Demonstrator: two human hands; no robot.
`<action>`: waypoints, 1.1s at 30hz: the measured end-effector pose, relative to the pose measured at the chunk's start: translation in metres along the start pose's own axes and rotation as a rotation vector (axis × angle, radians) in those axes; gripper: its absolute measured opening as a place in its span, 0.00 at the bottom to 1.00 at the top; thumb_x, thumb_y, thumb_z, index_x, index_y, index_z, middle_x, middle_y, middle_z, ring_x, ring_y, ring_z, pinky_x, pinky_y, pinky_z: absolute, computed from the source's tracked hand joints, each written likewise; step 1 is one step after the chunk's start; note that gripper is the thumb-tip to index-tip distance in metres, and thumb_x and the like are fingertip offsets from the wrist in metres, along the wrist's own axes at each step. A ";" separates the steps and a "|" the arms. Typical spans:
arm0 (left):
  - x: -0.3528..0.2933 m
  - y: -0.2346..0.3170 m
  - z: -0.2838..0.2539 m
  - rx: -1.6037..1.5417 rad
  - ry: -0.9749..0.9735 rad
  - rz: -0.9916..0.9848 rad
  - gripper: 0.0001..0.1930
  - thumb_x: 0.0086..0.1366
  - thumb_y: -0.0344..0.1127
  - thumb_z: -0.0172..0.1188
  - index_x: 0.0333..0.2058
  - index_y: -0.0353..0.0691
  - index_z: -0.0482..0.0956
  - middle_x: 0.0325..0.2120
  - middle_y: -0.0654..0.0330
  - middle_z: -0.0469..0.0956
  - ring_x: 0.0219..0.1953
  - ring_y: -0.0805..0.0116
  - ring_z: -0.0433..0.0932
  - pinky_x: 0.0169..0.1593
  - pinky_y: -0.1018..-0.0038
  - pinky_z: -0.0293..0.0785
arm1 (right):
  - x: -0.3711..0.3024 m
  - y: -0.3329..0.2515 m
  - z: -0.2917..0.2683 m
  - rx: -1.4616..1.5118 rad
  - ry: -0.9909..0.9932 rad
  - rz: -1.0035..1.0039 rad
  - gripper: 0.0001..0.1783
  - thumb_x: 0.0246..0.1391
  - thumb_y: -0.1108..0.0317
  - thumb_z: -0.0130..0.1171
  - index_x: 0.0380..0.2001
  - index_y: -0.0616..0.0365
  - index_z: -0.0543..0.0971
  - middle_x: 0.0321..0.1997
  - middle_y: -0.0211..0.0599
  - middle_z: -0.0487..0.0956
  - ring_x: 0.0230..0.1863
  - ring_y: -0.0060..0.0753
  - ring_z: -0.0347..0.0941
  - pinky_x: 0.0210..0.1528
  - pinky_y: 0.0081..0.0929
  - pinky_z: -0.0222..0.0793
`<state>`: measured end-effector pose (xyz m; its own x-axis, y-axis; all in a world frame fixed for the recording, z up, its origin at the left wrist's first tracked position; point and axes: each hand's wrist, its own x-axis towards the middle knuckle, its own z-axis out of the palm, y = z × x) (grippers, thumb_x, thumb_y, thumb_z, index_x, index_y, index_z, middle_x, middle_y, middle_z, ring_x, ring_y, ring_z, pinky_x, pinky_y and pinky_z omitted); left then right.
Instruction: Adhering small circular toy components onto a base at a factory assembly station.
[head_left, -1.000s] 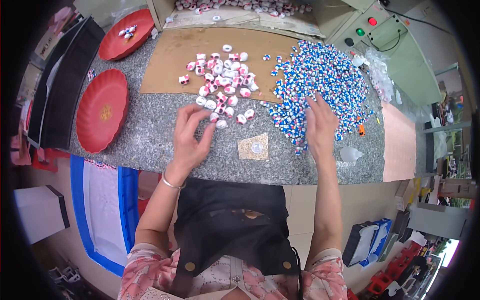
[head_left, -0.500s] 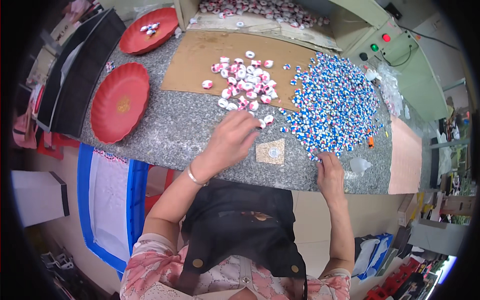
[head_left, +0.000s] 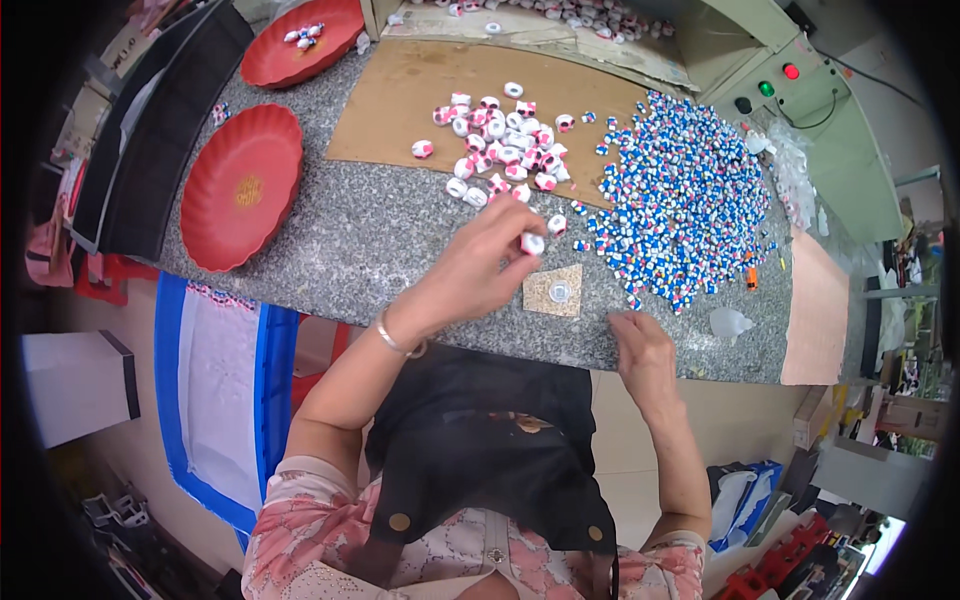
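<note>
My left hand [head_left: 488,262] pinches a white and pink ring-shaped piece [head_left: 532,244] between thumb and fingers, just above the grey speckled table. Beyond it lies a loose pile of similar white and pink pieces [head_left: 512,140], partly on a brown board. My right hand [head_left: 646,358] is near the table's front edge, its thumb and fingertips pressed together; whatever they hold, if anything, is hidden. Next to it spreads a large heap of small blue, white and pink pieces [head_left: 690,200]. Between my hands a small tan block with a round, pale inset [head_left: 553,291] lies on the table.
Two red scalloped trays [head_left: 245,140] are at the left, the farther one holding a few pieces. A blue bin [head_left: 262,400] stands below the table's left side. A clear bulb-shaped piece [head_left: 730,323] and an orange item [head_left: 751,275] lie right of the heap.
My left hand has moved slightly right with the ring-shaped piece, which now shows clearly. My right hand has drawn back from the heap's near edge, leftward and toward me.
</note>
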<state>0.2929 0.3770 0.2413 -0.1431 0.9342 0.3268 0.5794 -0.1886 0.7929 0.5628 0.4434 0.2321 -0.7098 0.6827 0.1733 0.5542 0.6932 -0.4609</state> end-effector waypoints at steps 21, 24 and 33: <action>-0.090 -0.009 0.004 -1.141 -0.105 -0.538 0.16 0.65 0.20 0.58 0.52 0.31 0.75 0.51 0.55 0.76 0.51 0.67 0.78 0.57 0.73 0.74 | 0.040 -0.019 -0.010 0.021 -0.169 0.003 0.08 0.50 0.76 0.64 0.36 0.62 0.81 0.31 0.45 0.80 0.31 0.53 0.78 0.33 0.41 0.74; -0.088 -0.008 0.006 -1.195 -0.025 -0.565 0.18 0.65 0.20 0.58 0.54 0.32 0.74 0.47 0.56 0.79 0.50 0.69 0.78 0.56 0.73 0.75 | 0.053 -0.041 -0.008 0.116 -0.144 -0.081 0.08 0.50 0.77 0.64 0.36 0.61 0.81 0.31 0.44 0.79 0.32 0.51 0.78 0.33 0.40 0.73; -0.072 -0.011 0.005 -1.120 -0.025 -0.418 0.19 0.63 0.18 0.60 0.53 0.33 0.74 0.49 0.60 0.75 0.50 0.74 0.77 0.52 0.78 0.75 | 0.072 -0.044 0.008 -0.147 -0.252 -0.338 0.09 0.50 0.78 0.61 0.37 0.59 0.81 0.29 0.41 0.77 0.29 0.47 0.77 0.30 0.39 0.73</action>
<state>0.3006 0.3129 0.2065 -0.1312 0.9893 -0.0637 -0.5318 -0.0161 0.8467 0.4840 0.4604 0.2576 -0.9354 0.3470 0.0672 0.3156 0.9056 -0.2832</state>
